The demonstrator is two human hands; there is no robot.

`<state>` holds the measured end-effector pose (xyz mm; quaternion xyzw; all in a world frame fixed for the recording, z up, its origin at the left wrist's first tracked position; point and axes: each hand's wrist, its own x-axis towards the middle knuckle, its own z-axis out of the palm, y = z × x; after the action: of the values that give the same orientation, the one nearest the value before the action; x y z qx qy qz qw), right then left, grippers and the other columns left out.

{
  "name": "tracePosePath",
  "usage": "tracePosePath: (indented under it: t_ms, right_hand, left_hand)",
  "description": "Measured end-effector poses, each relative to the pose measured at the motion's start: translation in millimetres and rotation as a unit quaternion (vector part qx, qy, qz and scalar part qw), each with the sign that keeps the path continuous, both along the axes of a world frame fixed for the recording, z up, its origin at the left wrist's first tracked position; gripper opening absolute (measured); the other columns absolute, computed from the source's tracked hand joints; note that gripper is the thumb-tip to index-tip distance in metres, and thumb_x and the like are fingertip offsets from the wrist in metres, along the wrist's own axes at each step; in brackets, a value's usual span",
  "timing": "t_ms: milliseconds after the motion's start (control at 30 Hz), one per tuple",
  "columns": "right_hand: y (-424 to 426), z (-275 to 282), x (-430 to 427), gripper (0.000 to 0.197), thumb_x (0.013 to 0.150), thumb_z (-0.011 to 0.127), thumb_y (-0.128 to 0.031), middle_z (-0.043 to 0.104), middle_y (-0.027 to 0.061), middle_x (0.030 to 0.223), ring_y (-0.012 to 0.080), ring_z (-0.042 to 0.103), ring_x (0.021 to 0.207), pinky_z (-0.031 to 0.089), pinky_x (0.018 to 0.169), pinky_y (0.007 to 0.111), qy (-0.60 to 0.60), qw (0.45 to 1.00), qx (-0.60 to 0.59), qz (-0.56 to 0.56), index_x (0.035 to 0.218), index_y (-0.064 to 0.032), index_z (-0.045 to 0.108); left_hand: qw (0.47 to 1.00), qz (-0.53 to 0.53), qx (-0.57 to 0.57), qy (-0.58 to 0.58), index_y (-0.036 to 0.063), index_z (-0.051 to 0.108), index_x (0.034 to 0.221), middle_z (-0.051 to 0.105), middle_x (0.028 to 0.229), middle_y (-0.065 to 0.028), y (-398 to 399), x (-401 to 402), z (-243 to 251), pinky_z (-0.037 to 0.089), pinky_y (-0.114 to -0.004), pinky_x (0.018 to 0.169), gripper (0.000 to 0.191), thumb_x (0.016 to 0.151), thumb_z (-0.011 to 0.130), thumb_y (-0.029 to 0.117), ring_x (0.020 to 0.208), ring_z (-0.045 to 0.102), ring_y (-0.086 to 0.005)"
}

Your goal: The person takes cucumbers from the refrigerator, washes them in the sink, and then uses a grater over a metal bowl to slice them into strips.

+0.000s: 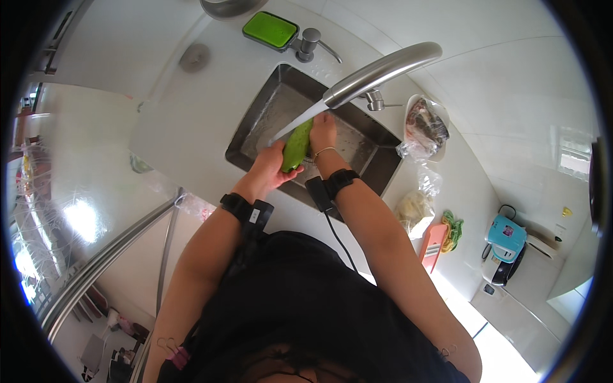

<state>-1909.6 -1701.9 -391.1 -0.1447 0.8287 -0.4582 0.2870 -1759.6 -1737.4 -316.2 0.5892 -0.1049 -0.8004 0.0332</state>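
Over a stainless steel sink (373,167), a long green vegetable (296,147), perhaps a gourd or cucumber, slants between my hands. My left hand (274,167) holds its lower end, with fingers showing beneath it. My right hand (323,131) is closed around or against its upper part; the fingertips are hidden. A stream of water (299,120) runs from the curved metal faucet (383,72) past the vegetable's left side, close to my left hand. Both wrists wear black straps with small boxes.
A soap dispenser (309,45) and a green sponge in a holder (270,29) stand behind the sink. To the right lie a plastic-wrapped tray of food (425,127), a bagged pale food (415,210), an orange grater (433,244) and green-yellow cloth or netting (451,232).
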Motion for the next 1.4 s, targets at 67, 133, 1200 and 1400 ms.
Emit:
tracePosePath:
  t_ms: [67, 133, 1200, 1400]
  right_hand:
    - [2.1, -7.5, 25.2, 0.048, 0.104, 0.054, -0.040, 0.070, 0.0255, 0.108, 0.0403, 0.068, 0.097, 0.052, 0.086, 0.047, -0.144, 0.988, 0.010, 0.051, 0.129, -0.0001, 0.062]
    - [21.4, -41.8, 53.2, 0.049, 0.104, 0.052, -0.038, 0.069, 0.0257, 0.108, 0.0400, 0.067, 0.097, 0.052, 0.086, 0.047, -0.167, 0.983, -0.043, 0.069, 0.132, 0.0006, 0.061]
    - [-2.9, -6.5, 46.9, 0.037, 0.104, 0.055, -0.037, 0.068, 0.0140, 0.086, 0.0298, 0.070, 0.075, 0.059, 0.066, 0.046, -0.398, 0.917, 0.026, 0.002, 0.105, -0.0011, 0.067]
    - [61.5, -82.1, -15.6, 0.035, 0.100, 0.063, -0.035, 0.073, 0.0225, 0.097, 0.0324, 0.073, 0.094, 0.060, 0.084, 0.048, 0.112, 0.948, 0.084, 0.285, 0.110, -0.0018, 0.067]
  left_hand:
    - [0.999, -0.014, -0.030, 0.008, 0.0024, 0.059, 0.109, 0.066, 0.087, -0.0159, -3.1, 6.6, -5.4, 0.047, -0.032, 0.045, 0.043, 0.107, 0.048, 0.044, 0.062, 0.065, -0.0285]
    - [0.995, -0.044, -0.091, -0.024, 0.0035, 0.058, 0.106, 0.060, 0.074, -0.0127, -3.5, 0.7, -1.8, 0.040, -0.032, 0.038, 0.044, 0.108, 0.050, 0.047, 0.049, 0.056, -0.0229]
    - [0.724, -0.456, -0.503, -0.124, -0.0016, 0.060, 0.110, 0.067, 0.077, -0.0227, 18.6, 78.1, 17.0, 0.053, -0.050, 0.063, 0.054, 0.105, 0.052, 0.052, 0.068, 0.067, -0.0388]
    - [0.952, -0.266, -0.145, 0.053, 0.0035, 0.064, 0.107, 0.062, 0.073, -0.0054, 6.0, 86.2, 55.2, 0.042, -0.029, 0.050, 0.049, 0.106, 0.053, 0.052, 0.055, 0.051, -0.0116]
